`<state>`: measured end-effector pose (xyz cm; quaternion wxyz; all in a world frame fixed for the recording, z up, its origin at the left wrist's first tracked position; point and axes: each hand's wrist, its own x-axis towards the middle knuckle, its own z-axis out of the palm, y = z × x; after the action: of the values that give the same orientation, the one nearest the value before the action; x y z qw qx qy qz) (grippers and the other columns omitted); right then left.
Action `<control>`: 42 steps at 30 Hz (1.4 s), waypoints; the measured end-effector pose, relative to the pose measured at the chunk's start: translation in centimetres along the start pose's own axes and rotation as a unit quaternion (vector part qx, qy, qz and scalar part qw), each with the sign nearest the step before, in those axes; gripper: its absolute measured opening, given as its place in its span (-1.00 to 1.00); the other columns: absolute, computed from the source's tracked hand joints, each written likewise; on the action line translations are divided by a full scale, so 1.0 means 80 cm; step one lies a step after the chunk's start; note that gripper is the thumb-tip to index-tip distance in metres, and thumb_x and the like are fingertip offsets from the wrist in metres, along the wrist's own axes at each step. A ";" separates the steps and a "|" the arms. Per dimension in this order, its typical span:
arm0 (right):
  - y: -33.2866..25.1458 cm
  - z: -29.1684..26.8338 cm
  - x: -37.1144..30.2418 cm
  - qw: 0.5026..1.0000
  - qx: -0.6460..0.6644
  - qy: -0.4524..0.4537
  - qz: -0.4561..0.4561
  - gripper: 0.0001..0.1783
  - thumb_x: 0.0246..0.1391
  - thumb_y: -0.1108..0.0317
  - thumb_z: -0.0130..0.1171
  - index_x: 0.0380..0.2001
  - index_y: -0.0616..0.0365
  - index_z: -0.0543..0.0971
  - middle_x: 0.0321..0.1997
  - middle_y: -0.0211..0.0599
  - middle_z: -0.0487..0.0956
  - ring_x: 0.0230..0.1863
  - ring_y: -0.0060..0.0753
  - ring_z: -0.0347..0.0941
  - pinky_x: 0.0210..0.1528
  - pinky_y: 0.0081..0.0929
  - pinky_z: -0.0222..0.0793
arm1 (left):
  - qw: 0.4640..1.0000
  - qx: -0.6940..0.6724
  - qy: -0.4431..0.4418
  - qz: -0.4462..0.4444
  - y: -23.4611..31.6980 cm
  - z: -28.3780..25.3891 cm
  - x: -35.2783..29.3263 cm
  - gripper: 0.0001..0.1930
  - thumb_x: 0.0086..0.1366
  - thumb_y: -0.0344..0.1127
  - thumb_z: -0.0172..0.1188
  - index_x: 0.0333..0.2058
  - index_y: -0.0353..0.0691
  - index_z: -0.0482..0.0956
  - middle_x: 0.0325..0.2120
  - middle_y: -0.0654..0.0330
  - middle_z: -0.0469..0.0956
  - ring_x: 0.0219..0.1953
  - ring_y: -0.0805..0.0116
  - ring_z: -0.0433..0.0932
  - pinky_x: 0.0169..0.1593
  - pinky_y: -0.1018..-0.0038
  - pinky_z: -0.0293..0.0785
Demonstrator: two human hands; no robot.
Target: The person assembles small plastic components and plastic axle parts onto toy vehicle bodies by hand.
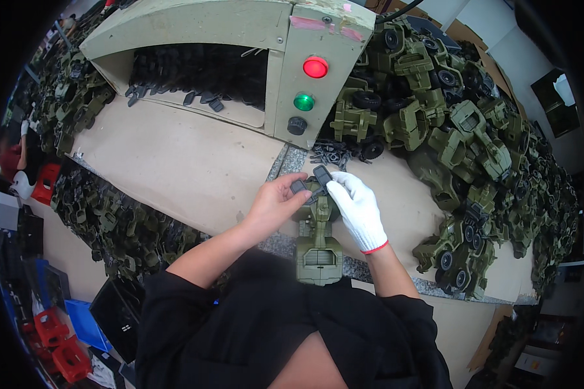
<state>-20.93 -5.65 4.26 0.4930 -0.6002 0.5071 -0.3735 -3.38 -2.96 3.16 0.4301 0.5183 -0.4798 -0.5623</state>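
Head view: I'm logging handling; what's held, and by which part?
Left grip: left grey piece, by its left side. Right grip: right grey piece, by its lower right edge. Whether the pieces join is unclear.

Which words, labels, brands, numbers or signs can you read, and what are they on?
None readable.
Black plastic box, lower left: pale marks, too small to read.
Pale green housing with round red button and green button: no legible lettering.
Dark grey plastic piece by white-gloved right hand: none legible.

fingers (339,185) partly hide the green toy vehicle (319,242), and dark pieces (204,70) inside the housing (328,40) blur together.
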 end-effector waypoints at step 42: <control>-0.058 -0.041 0.007 0.950 -0.111 -0.200 0.215 -0.66 0.07 0.14 0.04 -0.59 0.19 0.42 -0.76 -0.41 0.35 -0.84 -0.56 0.23 -0.80 -0.59 0.17 | 0.821 0.553 -0.132 0.045 0.066 0.024 0.003 0.02 -0.12 0.18 0.24 0.04 -0.67 0.10 -0.36 -0.21 0.49 -0.31 -0.01 0.54 -0.24 0.30 0.50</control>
<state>-22.84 -6.87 9.54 0.5831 -0.5903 0.5534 -0.0726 -5.41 -3.93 8.36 0.0279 0.5677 -0.7853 -0.2456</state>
